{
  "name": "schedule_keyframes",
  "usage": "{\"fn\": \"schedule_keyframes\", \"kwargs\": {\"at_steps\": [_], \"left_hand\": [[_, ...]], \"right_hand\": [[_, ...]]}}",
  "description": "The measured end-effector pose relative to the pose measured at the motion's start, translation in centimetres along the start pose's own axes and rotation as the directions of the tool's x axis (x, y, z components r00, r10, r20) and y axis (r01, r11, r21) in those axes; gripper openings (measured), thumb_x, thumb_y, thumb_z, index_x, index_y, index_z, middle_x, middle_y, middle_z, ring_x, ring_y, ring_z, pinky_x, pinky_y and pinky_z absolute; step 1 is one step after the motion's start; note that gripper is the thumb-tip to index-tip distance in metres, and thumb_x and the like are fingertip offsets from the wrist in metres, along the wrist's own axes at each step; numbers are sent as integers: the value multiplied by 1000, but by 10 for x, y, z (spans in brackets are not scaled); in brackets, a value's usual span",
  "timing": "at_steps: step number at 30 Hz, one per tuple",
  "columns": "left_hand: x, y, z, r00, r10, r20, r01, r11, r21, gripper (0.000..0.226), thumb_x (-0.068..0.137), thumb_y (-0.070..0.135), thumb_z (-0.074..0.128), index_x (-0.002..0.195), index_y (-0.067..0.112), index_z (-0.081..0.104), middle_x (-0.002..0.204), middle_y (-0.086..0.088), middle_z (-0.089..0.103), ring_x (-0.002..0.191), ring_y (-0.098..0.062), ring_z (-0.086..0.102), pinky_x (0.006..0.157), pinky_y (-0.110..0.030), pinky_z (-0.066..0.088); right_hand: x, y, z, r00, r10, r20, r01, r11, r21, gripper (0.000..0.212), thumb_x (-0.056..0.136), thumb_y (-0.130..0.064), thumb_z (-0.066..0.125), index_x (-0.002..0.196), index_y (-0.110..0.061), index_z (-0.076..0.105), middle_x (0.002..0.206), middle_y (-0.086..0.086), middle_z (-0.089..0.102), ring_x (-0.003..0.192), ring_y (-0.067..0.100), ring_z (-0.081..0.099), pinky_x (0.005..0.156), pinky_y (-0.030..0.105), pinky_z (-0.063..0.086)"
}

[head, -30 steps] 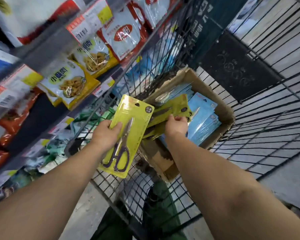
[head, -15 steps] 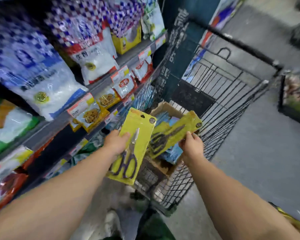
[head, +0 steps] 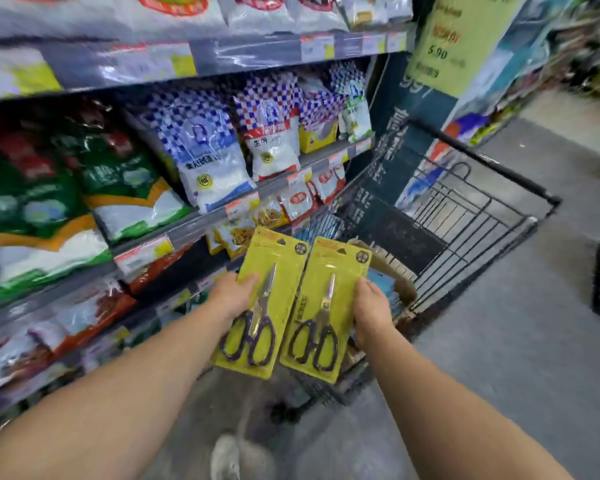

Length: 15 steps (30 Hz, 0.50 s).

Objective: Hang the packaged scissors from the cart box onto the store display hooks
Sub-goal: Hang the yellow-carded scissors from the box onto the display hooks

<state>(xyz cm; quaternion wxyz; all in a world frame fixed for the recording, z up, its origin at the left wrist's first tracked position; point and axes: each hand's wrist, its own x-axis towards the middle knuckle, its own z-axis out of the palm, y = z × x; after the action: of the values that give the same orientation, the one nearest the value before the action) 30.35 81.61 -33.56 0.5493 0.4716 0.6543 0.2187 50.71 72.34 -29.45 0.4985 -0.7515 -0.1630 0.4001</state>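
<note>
- So both packs are up now. A second ago the right hand (head: 373, 311) was down in the cart box (head: 404, 289) fishing one out; now it's lifted clear and pinching the right scissors pack (head: 326, 306) by its right edge, thumb on the front.
- The left hand (head: 232, 299) grips the left scissors pack (head: 269, 299) on its left edge, same as before, thumb curled over the front.
- The two yellow cards sit side by side between the hands, edges just about touching, hang-holes up and handles down. The right one was tilted half a second ago and is straightened now.
- The box is just beyond the right hand, partly hidden behind the right pack, inside the wire cart (head: 465, 216). Some blue packs show in it.
- The view has swung up too: off to the left hand's side are shelves (head: 222, 216) of bagged food. I can't spot any display hooks here.
- My read: picking's done for this pair, and next is turning to wherever the hooks are and threading each hole on.
</note>
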Motion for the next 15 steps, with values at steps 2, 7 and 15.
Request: {"fn": "schedule_keyframes", "kwargs": {"at_steps": [2,7,15], "left_hand": [[-44,-5,-17,998,0,-58,-4,998,-59,49,85,51,61,116,12,61,115,-8,65,103,-29,61,92,-36,48],[-119,-46,-64,981,-40,-192,22,995,-95,49,99,38,52,132,2,52,131,-15,56,118,-34,53,95,-39,43],[-216,-126,-178,875,-146,-461,36,970,-240,59,97,42,53,139,1,45,141,-16,50,125,-36,50,105,-39,41]], "right_hand": [[-24,6,4,997,-34,75,35,999,-19,32,96,-29,48,112,-5,61,114,22,64,97,35,63,95,53,50],[-95,25,22,972,-52,230,75,993,-94,40,97,-35,42,120,-7,59,112,11,63,105,28,60,98,48,48],[-206,30,102,862,-104,497,266,926,-268,47,104,-32,32,140,-6,46,143,9,48,131,26,45,99,28,37]]}}
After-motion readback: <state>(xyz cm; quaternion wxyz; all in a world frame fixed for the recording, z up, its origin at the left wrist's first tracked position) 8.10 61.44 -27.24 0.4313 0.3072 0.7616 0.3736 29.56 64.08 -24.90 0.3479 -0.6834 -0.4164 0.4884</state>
